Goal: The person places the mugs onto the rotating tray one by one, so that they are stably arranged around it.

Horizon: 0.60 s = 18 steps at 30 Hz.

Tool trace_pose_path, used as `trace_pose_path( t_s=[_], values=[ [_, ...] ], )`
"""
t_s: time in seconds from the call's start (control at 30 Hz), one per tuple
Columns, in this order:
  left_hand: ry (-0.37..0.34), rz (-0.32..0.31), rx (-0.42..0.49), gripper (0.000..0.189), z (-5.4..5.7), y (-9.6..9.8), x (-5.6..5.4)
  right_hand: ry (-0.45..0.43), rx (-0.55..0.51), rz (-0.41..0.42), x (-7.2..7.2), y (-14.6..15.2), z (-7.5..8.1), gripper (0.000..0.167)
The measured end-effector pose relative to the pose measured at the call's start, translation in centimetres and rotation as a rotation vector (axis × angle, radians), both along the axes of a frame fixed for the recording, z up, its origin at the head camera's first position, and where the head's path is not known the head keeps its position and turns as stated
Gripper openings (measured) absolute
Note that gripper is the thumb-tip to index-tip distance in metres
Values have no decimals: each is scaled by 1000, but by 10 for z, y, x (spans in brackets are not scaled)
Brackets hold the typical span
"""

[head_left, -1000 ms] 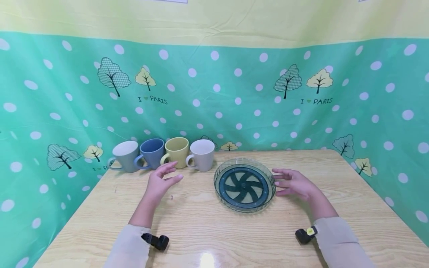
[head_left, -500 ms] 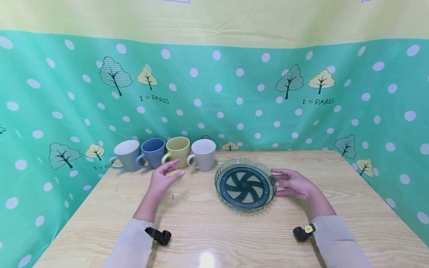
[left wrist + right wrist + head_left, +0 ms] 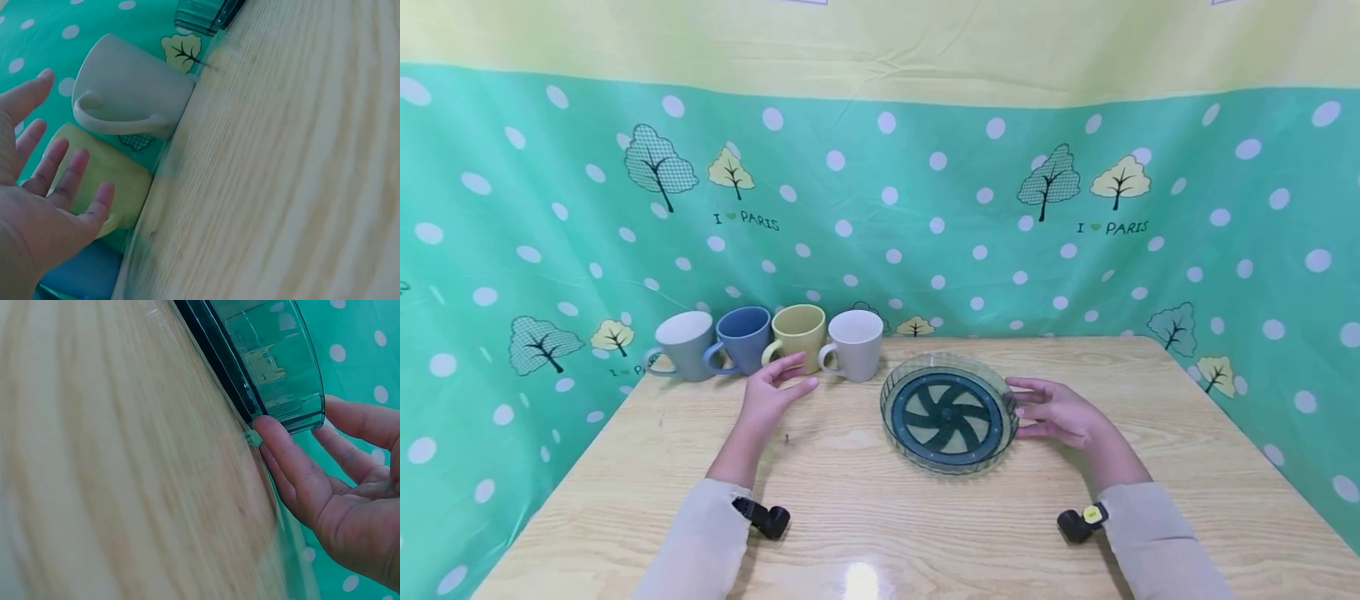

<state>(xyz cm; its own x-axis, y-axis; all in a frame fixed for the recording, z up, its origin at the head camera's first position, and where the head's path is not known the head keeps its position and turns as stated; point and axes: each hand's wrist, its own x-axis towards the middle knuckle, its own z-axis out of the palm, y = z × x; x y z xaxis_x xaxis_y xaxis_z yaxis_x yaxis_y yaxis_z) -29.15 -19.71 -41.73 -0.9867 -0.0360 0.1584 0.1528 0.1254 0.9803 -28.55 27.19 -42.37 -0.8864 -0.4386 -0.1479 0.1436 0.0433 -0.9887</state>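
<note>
My left hand (image 3: 773,393) hovers over the table in front of the yellow mug (image 3: 800,333) and left of the white mug (image 3: 857,343). Its fingers are spread and hold nothing; the left wrist view shows the white mug (image 3: 137,81) beyond the fingertips. On the right, my right hand (image 3: 1060,414) has its fingertips at the right side of a round, clear turntable tray (image 3: 946,462) with a dark spoked base. Relaxed fingers touch the tray's low wall (image 3: 281,375) in the right wrist view, without curling round it.
A blue mug (image 3: 745,337) and a grey-blue mug (image 3: 687,348) complete the row at the back left, handles turned left. Behind the wooden table (image 3: 925,533) hangs a green dotted curtain (image 3: 925,200). A wrist camera (image 3: 769,521) sits on each wrist.
My left hand has shifted slightly right and forward. My right hand stays by the tray. The tray and mugs keep their places on the table; the head view has shifted a little.
</note>
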Motion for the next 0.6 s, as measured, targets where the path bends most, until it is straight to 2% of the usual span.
trace_pose_path(
  t_s=[0.27, 0.37, 0.6],
  values=[
    [-46, 19, -39, 61, 2, 8, -8, 1, 2, 4, 1, 1, 0, 72],
    [-43, 28, -40, 59, 1, 9, -11, 3, 4, 1, 1, 0, 0, 71],
    [-14, 32, 33, 48, -4, 13, -20, 2, 10, -3, 1, -1, 0, 70]
  ],
)
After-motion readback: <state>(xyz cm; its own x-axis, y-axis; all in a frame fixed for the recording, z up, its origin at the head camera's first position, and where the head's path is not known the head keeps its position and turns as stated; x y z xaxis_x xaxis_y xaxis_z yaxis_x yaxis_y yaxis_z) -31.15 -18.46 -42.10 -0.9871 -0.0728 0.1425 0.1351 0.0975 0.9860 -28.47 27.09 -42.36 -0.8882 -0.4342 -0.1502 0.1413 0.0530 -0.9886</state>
